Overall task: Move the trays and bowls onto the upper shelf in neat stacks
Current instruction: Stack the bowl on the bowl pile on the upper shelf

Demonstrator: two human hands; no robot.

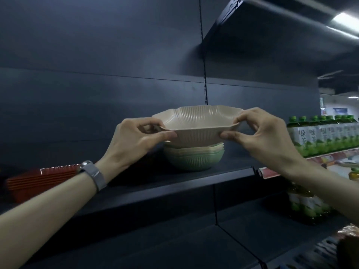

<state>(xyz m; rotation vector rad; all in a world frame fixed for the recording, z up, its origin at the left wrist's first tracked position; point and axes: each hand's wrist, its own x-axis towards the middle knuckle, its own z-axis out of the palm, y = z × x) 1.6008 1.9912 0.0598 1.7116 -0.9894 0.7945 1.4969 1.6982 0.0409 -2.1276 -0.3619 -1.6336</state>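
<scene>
A beige ribbed bowl [196, 124] with a scalloped rim hangs level just above a stack of bowls [194, 159], whose lowest bowl is green. My left hand [139, 139] pinches the beige bowl's left rim, and my right hand [260, 135] pinches its right rim. The stack stands on the dark upper shelf [174, 183]. A stack of red trays [38, 181] lies on the same shelf at the far left, partly behind my left wrist.
Green tea bottles [322, 135] fill the neighbouring shelf on the right, with more bottles [303, 208] below them. Another dark shelf [272, 35] juts out overhead at the upper right. A dark back panel runs behind the bowls.
</scene>
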